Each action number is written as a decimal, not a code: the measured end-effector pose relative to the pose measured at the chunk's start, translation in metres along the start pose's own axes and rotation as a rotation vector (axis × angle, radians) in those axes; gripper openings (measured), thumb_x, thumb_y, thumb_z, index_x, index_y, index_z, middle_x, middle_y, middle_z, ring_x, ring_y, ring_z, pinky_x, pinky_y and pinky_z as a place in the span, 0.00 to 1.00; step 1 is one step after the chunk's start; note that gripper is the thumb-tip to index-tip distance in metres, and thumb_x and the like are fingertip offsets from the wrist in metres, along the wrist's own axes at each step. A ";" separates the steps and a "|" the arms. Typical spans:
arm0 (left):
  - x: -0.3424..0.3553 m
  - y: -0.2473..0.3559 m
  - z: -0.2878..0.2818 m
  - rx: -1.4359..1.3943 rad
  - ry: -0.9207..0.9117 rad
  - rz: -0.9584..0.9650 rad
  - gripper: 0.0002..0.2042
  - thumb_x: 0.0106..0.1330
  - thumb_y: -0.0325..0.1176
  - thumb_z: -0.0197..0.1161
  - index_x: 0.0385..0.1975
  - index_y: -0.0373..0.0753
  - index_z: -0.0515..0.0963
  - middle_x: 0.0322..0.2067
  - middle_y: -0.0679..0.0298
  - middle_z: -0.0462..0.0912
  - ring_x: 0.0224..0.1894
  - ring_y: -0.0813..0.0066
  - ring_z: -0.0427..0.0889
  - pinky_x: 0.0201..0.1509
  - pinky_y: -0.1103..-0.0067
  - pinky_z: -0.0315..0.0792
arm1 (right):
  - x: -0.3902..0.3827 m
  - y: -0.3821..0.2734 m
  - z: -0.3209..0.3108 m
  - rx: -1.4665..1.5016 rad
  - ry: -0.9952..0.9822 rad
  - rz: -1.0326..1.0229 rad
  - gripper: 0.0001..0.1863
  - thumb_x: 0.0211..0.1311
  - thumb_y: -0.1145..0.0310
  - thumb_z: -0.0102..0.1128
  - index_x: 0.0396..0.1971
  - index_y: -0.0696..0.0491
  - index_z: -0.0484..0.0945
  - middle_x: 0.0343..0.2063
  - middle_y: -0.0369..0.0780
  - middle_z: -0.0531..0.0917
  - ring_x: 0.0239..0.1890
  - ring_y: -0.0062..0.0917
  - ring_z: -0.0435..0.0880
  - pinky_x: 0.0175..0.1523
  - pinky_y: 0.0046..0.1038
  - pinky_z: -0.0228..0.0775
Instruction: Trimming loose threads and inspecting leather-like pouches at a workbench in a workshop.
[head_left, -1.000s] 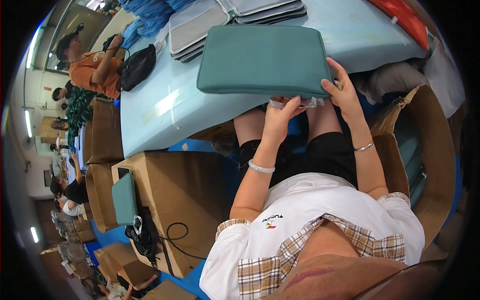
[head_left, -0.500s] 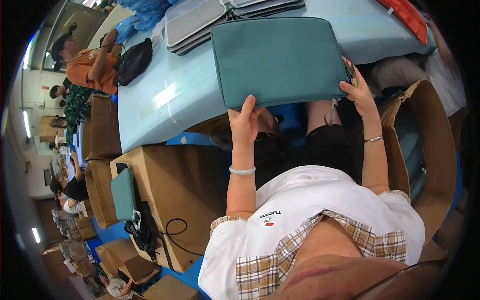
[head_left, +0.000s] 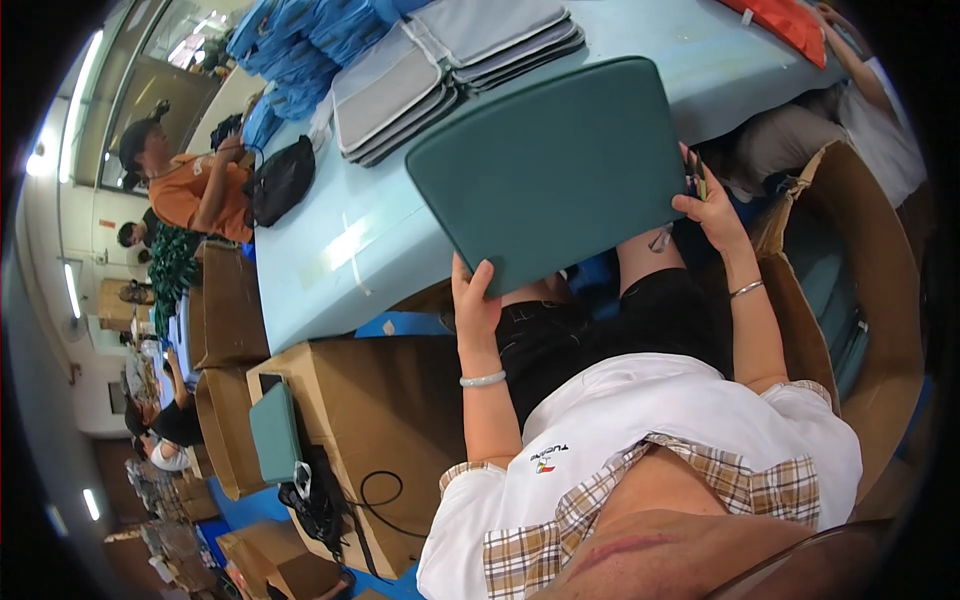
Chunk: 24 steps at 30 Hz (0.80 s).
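A flat dark green laptop sleeve (head_left: 550, 170) with rounded corners is held up in front of me, over the edge of the pale blue table (head_left: 310, 285). My left hand (head_left: 476, 305) grips its lower left corner, thumb on the front face. At its right edge my right hand (head_left: 715, 212) pinches the sleeve; some of those fingers are hidden behind it. A small slim thing with dark and yellow-green parts (head_left: 701, 187) also sits in the right hand; its kind is unclear. The sleeve tilts, left corner lower.
Grey panels with light edging (head_left: 385, 95) lie stacked on the table, near blue plastic bundles (head_left: 300, 50) and a black bag (head_left: 283, 180). A cardboard box (head_left: 390, 400) bears a small green case (head_left: 274, 430). Another box (head_left: 890, 300) holds green sleeves (head_left: 845, 335). A person in orange (head_left: 195, 190) stands left.
The sleeve has tilted, its left end dropping toward me as my left hand moved lower in view. Both hands keep their hold. The whole view has shifted slightly.
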<state>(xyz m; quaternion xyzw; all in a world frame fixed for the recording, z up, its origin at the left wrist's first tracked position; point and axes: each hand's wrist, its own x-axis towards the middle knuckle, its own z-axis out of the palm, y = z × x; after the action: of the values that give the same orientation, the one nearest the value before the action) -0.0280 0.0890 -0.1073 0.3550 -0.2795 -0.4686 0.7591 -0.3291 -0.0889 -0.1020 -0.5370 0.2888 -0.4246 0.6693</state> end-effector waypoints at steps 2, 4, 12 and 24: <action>-0.002 0.000 -0.003 0.036 0.000 -0.008 0.24 0.61 0.28 0.57 0.58 0.35 0.62 0.50 0.62 0.72 0.52 0.70 0.72 0.56 0.75 0.67 | -0.001 0.004 -0.004 -0.020 -0.021 0.010 0.39 0.47 0.76 0.66 0.63 0.50 0.61 0.44 0.26 0.74 0.34 0.07 0.70 0.36 0.10 0.62; -0.003 -0.002 -0.007 0.049 0.065 -0.023 0.23 0.63 0.28 0.56 0.57 0.34 0.62 0.50 0.62 0.73 0.52 0.70 0.73 0.55 0.75 0.68 | -0.002 0.005 -0.001 0.022 -0.027 -0.031 0.40 0.46 0.77 0.66 0.63 0.53 0.60 0.51 0.30 0.72 0.45 0.12 0.71 0.49 0.16 0.65; 0.000 -0.006 -0.008 0.097 0.073 -0.008 0.22 0.67 0.33 0.53 0.59 0.36 0.61 0.53 0.62 0.70 0.55 0.68 0.71 0.57 0.72 0.67 | -0.003 0.001 -0.004 -0.042 -0.030 -0.042 0.41 0.46 0.79 0.64 0.63 0.55 0.58 0.57 0.33 0.68 0.56 0.17 0.66 0.61 0.21 0.55; 0.013 0.064 0.040 0.195 0.344 0.712 0.26 0.63 0.38 0.60 0.55 0.30 0.62 0.52 0.55 0.70 0.50 0.66 0.73 0.53 0.71 0.69 | 0.000 -0.025 -0.003 0.088 0.061 -0.199 0.23 0.65 0.64 0.51 0.58 0.54 0.65 0.34 0.35 0.83 0.16 0.04 0.53 0.20 0.09 0.42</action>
<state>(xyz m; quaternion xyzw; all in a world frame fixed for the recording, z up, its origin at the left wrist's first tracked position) -0.0200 0.0864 -0.0311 0.3796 -0.2971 -0.0817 0.8723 -0.3384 -0.0923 -0.0788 -0.5200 0.2353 -0.5174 0.6376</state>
